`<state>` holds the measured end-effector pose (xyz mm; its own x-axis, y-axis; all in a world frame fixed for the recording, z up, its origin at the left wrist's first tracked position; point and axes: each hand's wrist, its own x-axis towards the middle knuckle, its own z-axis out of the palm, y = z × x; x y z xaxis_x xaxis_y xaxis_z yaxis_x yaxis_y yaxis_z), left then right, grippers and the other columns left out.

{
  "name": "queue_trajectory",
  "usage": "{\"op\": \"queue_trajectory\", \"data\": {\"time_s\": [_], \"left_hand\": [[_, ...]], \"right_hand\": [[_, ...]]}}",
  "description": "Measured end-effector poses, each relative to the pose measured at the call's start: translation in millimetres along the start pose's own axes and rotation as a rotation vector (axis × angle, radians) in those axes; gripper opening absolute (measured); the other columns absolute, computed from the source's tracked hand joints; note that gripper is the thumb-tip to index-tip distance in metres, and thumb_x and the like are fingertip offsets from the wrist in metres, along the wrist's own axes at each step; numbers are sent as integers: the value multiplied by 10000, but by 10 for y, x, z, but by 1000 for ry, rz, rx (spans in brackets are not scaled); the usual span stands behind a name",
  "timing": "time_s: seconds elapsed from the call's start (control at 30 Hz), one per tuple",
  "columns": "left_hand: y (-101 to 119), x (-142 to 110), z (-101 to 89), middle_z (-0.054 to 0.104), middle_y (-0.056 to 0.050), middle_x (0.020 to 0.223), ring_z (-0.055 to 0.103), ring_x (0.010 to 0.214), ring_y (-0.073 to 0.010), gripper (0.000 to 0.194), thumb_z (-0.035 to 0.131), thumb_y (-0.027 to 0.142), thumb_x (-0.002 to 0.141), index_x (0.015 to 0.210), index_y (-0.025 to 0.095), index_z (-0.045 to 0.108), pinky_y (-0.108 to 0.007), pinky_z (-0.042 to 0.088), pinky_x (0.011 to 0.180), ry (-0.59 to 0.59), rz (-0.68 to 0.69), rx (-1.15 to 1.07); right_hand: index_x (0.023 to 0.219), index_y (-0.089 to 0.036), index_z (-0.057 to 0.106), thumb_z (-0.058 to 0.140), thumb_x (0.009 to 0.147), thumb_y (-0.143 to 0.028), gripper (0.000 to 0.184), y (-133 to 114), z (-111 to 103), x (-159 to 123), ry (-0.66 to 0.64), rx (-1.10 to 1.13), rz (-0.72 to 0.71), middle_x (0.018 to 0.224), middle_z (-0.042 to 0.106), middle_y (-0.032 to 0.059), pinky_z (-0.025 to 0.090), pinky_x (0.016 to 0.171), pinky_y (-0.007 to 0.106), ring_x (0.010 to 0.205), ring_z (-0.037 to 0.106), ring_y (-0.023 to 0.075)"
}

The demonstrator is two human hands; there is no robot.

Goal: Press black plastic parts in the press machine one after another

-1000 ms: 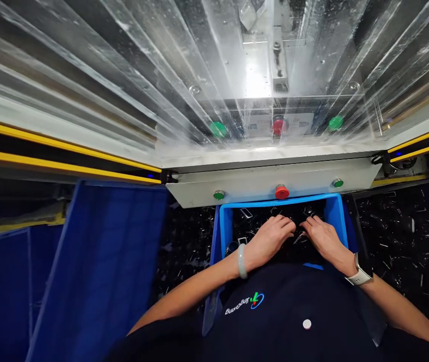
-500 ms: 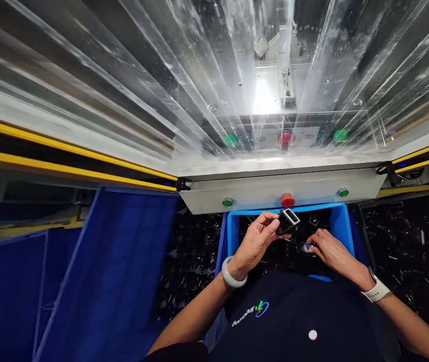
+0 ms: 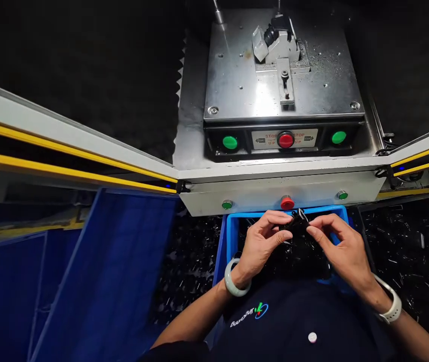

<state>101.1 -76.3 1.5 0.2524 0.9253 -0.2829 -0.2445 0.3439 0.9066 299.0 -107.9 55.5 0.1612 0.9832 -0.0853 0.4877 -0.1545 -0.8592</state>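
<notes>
Above the blue bin, my left hand pinches a small black plastic part with a pale rim. My right hand has its thumb and fingertips closed on the right edge of the same part. The part is tilted, and the fingers partly cover it. Several more glossy black parts lie in the bin under my hands. Farther forward, another black part sits in a metal fixture on the machine's steel plate.
The white front panel carries a red button and green buttons at either side. Behind it are another red button and two green ones. Yellow-edged bars flank the opening. Piles of black parts lie on both sides.
The clear cover in front of the machine has gone from view, baring the plate and fixture. My right hand has moved up from the bin to the part in my left hand, which has turned.
</notes>
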Motion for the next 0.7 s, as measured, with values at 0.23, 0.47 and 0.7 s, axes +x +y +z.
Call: {"op": "queue_trajectory", "data": {"time_s": [0.23,0.47,0.7], "left_hand": [[164,191,85,750,-50,1078,689,1098,-225,217,900,319,791,981,262,813,-334,567,962,63,96,26],[907,1013,-51,763,-36,927,696,803,-148,166,842,305,832,947,200,784,-286,592,739,210,429,163],[1597,2141,-209,735,-22,873,672,735,-97,120,792,201,864,923,126,719,-211,535,618,364,661,290]], "right_hand": [[941,-229,721,687,963,-434,209,42,193,243,-18,8,-77,861,739,22,567,702,297,738,670,162],[1015,-217,712,585,1028,-312,159,-756,19,1797,200,-214,-572,1056,730,62,587,927,378,989,682,188],[1222,-56,624,793,879,-324,467,-1557,277,3663,201,-516,-382,1279,617,167,381,1105,713,1343,524,392]]}}
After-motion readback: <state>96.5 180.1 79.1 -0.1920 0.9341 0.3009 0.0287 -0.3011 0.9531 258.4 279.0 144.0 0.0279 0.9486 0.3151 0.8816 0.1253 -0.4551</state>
